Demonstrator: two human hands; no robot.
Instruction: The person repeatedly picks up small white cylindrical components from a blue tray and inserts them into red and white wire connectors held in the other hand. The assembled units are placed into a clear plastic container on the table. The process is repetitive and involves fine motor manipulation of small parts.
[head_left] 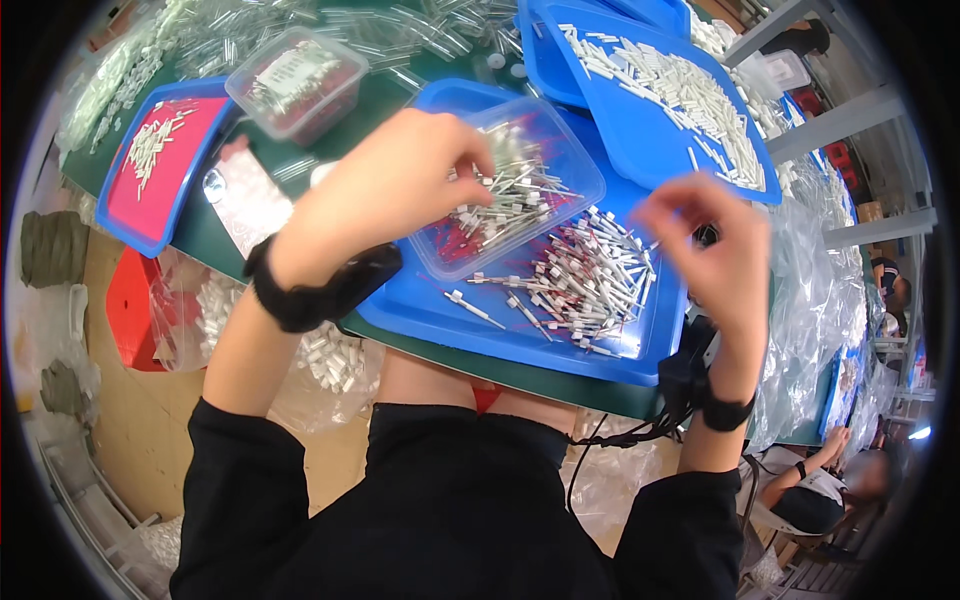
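Observation:
My left hand [405, 165] is closed, thumb and fingertips drawn together above a clear plastic box [440, 268]. Whatever it pinches is too small to make out. Thin white stick-like pieces [515, 190] with white tabs and red strands lie in the box. The box rests in a blue tray [425, 325], where a loose pile of the same white pieces [595, 275] spreads beside it. Over the tray's right edge my right hand [715, 240] is curled, thumb and index together and somewhat blurred. Anything between those fingers cannot be made out.
Another blue tray [620, 135] of short white tubes overlaps the back right. At left stand a blue-rimmed tray with a pink base [140, 205] and a lidded clear box [300, 110]. A phone-like slab [250, 195] lies between. A co-worker [820, 490] sits at far right.

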